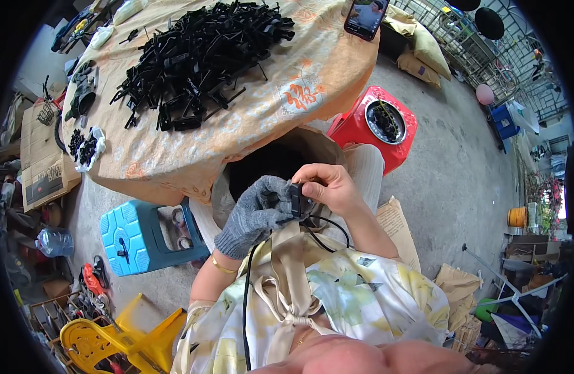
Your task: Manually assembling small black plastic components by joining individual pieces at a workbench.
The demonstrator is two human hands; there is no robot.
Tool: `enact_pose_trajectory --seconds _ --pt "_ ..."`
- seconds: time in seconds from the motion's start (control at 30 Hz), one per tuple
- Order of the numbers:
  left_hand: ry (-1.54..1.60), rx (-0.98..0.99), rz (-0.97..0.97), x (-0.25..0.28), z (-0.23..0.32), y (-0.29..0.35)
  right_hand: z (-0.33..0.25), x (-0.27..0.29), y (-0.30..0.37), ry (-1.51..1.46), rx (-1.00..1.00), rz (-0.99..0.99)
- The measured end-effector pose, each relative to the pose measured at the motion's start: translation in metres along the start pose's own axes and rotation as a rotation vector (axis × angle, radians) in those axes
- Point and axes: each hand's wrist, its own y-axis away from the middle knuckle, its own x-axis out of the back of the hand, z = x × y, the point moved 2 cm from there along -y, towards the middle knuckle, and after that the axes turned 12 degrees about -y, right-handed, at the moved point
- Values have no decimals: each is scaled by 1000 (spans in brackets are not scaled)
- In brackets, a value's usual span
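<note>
My left hand [252, 215], in a grey knit glove, grips a small black plastic part [296, 201] in front of my body. My bare right hand [333, 187] pinches the same part at its upper right, thumb and forefinger close together. Any smaller piece between those fingertips is hidden. Just beyond my hands, a wide bag [324, 146] with a dark inside stands open between my legs. On the cloth-covered table [249, 121] ahead lies a large heap of black plastic parts [193, 62]. Black cords [248, 293] hang around my forearms and chest.
A blue stool [128, 240] stands at left, a yellow chair [90, 343] behind it. At right, a red stool [408, 134] bears a round dish of small dark pieces [385, 121]. A phone [365, 19] and a small bag of black pieces [90, 149] rest on the table.
</note>
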Motion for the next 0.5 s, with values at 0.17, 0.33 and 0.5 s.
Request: enact_pose_trajectory --seconds 0.17,0.33,0.5 --pt "-52 28 143 -20 8 2 -1 -2 2 104 181 -54" --pt "-49 41 102 -10 8 3 -1 -5 -6 220 258 -150" --pt "-80 157 103 -6 10 -5 -4 -5 -8 327 262 -202"
